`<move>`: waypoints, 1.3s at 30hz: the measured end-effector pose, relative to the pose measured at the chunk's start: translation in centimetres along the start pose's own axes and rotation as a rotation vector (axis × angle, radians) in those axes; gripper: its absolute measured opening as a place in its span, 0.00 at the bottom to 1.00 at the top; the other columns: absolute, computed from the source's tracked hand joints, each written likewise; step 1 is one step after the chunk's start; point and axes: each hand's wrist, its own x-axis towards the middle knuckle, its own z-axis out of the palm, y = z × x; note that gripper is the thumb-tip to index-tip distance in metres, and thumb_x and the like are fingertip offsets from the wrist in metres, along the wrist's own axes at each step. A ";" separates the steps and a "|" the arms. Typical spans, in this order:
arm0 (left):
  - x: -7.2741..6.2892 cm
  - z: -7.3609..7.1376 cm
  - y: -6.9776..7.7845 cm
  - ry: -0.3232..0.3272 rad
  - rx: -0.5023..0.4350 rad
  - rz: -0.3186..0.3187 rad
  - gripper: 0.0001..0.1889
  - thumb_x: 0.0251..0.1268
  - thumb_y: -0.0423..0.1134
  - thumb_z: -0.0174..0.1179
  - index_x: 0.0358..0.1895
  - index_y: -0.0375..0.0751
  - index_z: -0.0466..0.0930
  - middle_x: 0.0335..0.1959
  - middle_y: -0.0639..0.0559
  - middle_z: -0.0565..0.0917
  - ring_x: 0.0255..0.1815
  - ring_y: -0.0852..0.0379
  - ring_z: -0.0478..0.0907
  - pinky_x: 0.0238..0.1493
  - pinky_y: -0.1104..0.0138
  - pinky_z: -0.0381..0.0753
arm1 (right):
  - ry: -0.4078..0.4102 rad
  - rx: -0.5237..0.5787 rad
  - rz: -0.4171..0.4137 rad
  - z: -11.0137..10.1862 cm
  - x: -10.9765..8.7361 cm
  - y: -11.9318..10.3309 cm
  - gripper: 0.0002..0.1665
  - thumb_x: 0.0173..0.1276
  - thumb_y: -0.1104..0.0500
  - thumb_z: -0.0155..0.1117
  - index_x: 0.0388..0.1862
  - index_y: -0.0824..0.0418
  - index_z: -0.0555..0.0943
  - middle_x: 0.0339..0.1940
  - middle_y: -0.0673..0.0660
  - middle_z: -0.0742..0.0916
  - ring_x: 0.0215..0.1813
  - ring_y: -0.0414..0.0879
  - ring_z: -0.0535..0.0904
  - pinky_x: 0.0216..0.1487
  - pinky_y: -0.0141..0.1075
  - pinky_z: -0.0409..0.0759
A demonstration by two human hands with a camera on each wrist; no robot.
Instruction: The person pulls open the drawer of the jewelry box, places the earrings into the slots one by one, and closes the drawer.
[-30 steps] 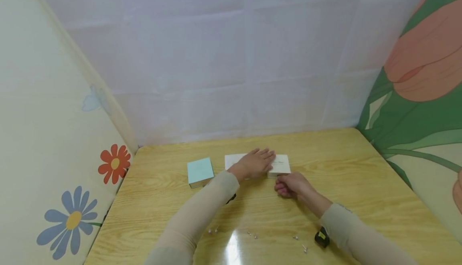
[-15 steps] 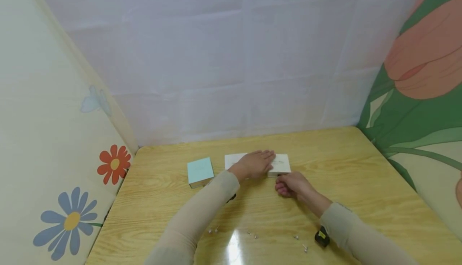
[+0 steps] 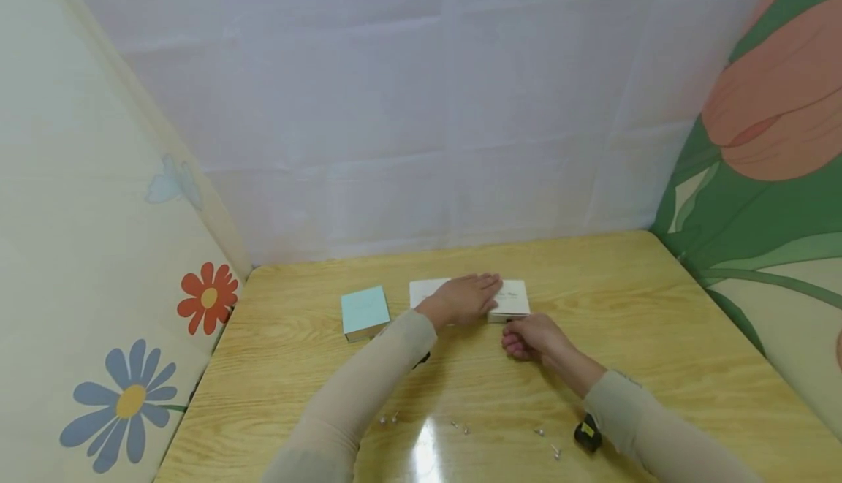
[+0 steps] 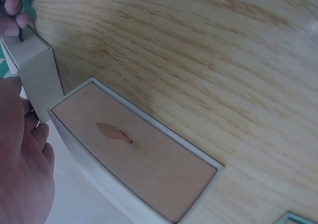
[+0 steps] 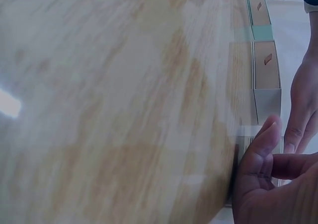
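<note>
My left hand (image 3: 463, 299) lies with straight fingers on the right-hand white box (image 3: 509, 297), which has small print on its top. My right hand (image 3: 531, 335) is at this box's front, its fingers curled and pinching a small dark pull tab (image 4: 21, 34), seen in the left wrist view. Partly under my left forearm and hand is the middle white box (image 3: 426, 291). Its tan drawer front (image 4: 134, 149) carries a small leather-like tab (image 4: 113, 132). In the right wrist view, my right hand (image 5: 273, 184) hides most of the gripped box.
A light blue box (image 3: 365, 310) stands on the wooden table (image 3: 276, 366) at the left. Several tiny shiny pieces, possibly earrings (image 3: 556, 453), are scattered near the front. A black object with a yellow label (image 3: 588, 432) is by the right sleeve. A pale curtain (image 3: 421, 103) hangs behind.
The fingers of my left hand have drawn slightly closer together on the box. My right hand stays at the box's front, almost unmoved.
</note>
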 end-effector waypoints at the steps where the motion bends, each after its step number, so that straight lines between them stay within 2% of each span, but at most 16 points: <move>1: 0.0 0.0 0.0 0.000 -0.002 0.001 0.31 0.86 0.54 0.27 0.83 0.46 0.44 0.84 0.54 0.48 0.83 0.60 0.44 0.82 0.68 0.43 | 0.001 0.000 0.001 0.0 0.0 0.0 0.14 0.75 0.67 0.54 0.49 0.79 0.79 0.23 0.54 0.88 0.22 0.39 0.84 0.26 0.28 0.84; 8: 0.2 0.2 -0.2 0.004 -0.022 0.009 0.31 0.86 0.54 0.27 0.83 0.46 0.43 0.84 0.54 0.47 0.83 0.59 0.43 0.82 0.67 0.42 | 0.015 0.016 0.010 0.1 -0.4 -0.1 0.13 0.72 0.67 0.57 0.47 0.78 0.80 0.22 0.54 0.87 0.21 0.39 0.83 0.26 0.28 0.85; 24: 0.0 0.2 -0.2 0.004 -0.051 0.012 0.31 0.86 0.54 0.27 0.83 0.46 0.43 0.84 0.54 0.46 0.84 0.59 0.42 0.82 0.67 0.41 | -0.003 0.014 0.000 0.2 -1.1 0.2 0.13 0.73 0.68 0.55 0.47 0.79 0.80 0.22 0.54 0.87 0.21 0.38 0.82 0.25 0.27 0.83; 39: 0.4 0.4 -0.2 0.018 -0.035 0.018 0.31 0.86 0.53 0.28 0.83 0.45 0.44 0.84 0.53 0.47 0.84 0.57 0.44 0.82 0.65 0.44 | -0.001 -0.005 0.007 0.1 -1.4 0.4 0.12 0.72 0.67 0.56 0.45 0.78 0.81 0.22 0.54 0.87 0.22 0.39 0.82 0.25 0.27 0.83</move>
